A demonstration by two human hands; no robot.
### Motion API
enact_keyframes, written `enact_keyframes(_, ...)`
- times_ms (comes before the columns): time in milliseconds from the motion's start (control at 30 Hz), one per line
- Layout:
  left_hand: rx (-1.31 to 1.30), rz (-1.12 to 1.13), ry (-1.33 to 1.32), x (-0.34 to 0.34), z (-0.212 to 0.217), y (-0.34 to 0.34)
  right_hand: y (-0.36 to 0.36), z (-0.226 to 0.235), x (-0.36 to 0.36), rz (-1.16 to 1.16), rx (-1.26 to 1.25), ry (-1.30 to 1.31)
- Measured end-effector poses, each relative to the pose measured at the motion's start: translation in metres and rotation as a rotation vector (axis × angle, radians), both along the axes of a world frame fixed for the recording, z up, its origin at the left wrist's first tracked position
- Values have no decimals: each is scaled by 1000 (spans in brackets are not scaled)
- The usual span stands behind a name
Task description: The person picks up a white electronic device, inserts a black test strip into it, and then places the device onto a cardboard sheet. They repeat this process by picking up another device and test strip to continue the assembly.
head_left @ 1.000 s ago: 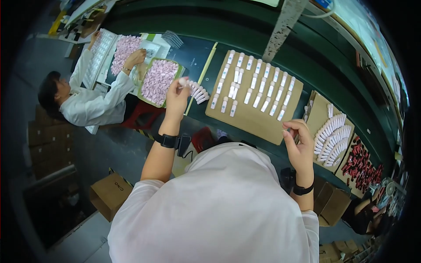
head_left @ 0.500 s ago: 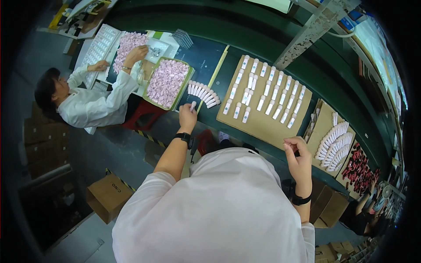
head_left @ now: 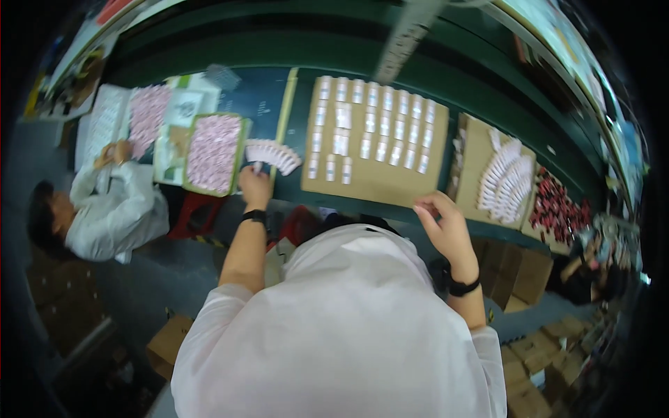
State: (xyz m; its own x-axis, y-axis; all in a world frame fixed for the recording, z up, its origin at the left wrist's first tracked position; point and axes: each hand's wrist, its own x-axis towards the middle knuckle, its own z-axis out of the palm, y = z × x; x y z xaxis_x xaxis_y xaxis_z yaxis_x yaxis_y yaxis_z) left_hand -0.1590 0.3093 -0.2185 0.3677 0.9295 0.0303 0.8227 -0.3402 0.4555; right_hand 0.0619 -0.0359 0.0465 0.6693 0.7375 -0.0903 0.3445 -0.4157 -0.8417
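My left hand [head_left: 255, 188] is closed, its fingertips pinching a small pale tube [head_left: 256, 168] at the table's front edge. Right beside that hand lies a curved row of similar small pale tubes [head_left: 275, 155]. My right hand [head_left: 446, 226] hovers by the front right corner of a brown cardboard sheet [head_left: 390, 187], thumb and fingers apart, with nothing visible between them. On the sheet, several pale tubes with white labels [head_left: 370, 122] lie in columns. Blur hides their fine detail.
A green-rimmed tray [head_left: 242, 150] of pink pieces stands left of my left hand. Farther left, a co-worker [head_left: 115, 202] sits at white trays. Right of the sheet lie fanned tubes [head_left: 507, 181] and a red-black pile [head_left: 557, 209]. Cardboard boxes [head_left: 512, 272] stand below the table.
The view has turned, shifting the table leftward in the picture. The co-worker's hands have come together. My right hand's fingers are more spread; my left hand still pinches a tube.
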Motion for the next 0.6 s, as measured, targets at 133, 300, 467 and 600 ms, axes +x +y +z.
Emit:
enact_keyframes(133, 42, -31, 1, -10, 2, 1, -23, -32, 31, -141, -132, 81)
enact_keyframes(300, 68, -7, 44, -7, 21, -14, -74, -106, 98, -323, -69, 35)
enact_keyframes(467, 73, 14, -133, 8, 56, -33, -115, -148, 189, -554, -199, -226)
enact_keyframes(600, 40, -6, -296, 33, 93, -54, -131, -173, 253, -498, -207, -566)
